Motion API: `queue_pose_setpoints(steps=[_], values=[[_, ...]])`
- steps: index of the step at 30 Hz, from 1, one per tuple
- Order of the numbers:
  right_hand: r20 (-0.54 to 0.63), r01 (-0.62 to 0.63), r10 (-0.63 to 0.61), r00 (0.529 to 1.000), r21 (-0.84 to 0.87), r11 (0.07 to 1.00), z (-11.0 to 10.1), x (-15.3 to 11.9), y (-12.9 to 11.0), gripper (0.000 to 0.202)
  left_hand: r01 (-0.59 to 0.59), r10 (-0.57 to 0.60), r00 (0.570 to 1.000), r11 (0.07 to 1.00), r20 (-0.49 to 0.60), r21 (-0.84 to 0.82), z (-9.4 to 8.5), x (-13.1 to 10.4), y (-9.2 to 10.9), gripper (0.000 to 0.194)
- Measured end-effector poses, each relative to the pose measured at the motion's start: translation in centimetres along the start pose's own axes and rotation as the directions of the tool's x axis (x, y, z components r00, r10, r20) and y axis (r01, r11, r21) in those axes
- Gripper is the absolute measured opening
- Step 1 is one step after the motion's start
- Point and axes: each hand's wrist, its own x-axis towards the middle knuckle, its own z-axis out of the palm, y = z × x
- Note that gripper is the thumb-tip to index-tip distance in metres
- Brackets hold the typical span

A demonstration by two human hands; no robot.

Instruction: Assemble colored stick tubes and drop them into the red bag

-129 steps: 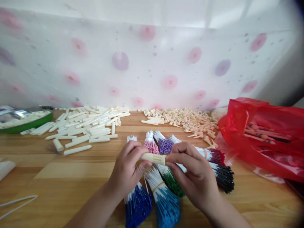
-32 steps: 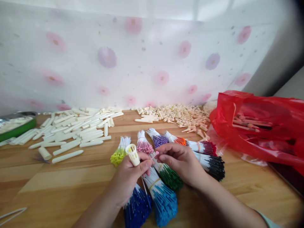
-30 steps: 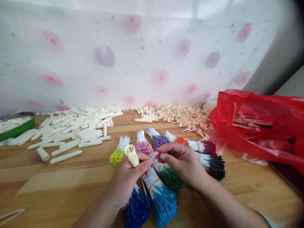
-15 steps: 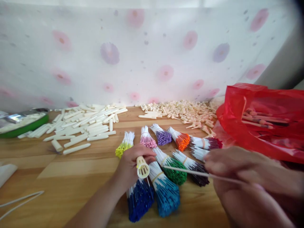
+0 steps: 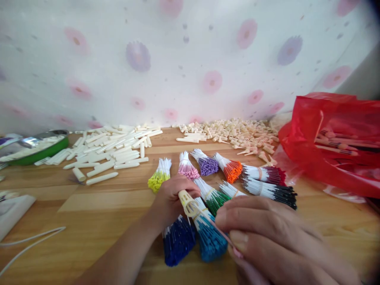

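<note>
Cream slotted plastic tube [image 5: 187, 202]: in L hand, raised over the near-centre of the table, approx. above the light-blue-tipped bundle; slotted, open end out & tilted toward the person, prob. so the grip doesn't cover the mouth.
Thin white stick w/ pink tip [image 5: 210, 221]: slants from tube mouth to R hand, pink end nearest the person. Prob. pinched near that end to leave the far part free. Far end in or just at the mouth: can't tell.
L hand [image 5: 173, 194]: fingers curled, closed round the tube's plain part; no gap seen.
R hand [image 5: 276, 237]: thumb & fingers pinched on the stick, a bit blurred.
Hands: apart but near, the stick bridging the gap; each clamped on its own item.
Bundles below: light-blue-tipped bundle [image 5: 209, 237], dark-blue-tipped bundle [image 5: 178, 241] & green-tipped bundle [image 5: 213, 198] close by; pink-tipped bundle [image 5: 187, 166] just behind L hand. Sorted by colour, prob. for easy picking.
Back of table: loose pile of cream tubes [image 5: 109, 148] at L, heap of small peach slotted pieces [image 5: 237, 136] R of centre.
Edges: green bowl [image 5: 59, 150] far L; red plastic bag [image 5: 299, 138] far R, w/ peach sticks inside.
</note>
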Motion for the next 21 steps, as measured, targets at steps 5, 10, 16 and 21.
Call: queue_pose_setpoints(steps=[5,10,16,21], values=[[0.045,0.013,-0.013,0.999,0.013,1.0,0.9,0.3,0.4,0.016,0.042,-0.042,0.999,0.999,0.026,0.012,-0.1,-0.1,0.1,0.016],[0.1,-0.009,-0.002,0.995,0.109,0.994,1.2,0.7,1.1,0.028,0.109,-0.11,0.994,0.993,0.028,0.055,-0.2,-0.1,0.0,0.018],[0.089,0.02,-0.026,0.996,0.063,0.998,2.5,0.2,2.0,0.022,0.124,-0.127,0.992,0.987,0.024,0.104,-0.2,-0.3,-0.4,0.015],[0.102,-0.036,0.044,0.994,-0.079,0.996,3.8,-0.5,3.4,0.012,0.095,-0.107,0.993,0.975,0.049,0.202,-0.9,-0.7,-0.6,0.029]])
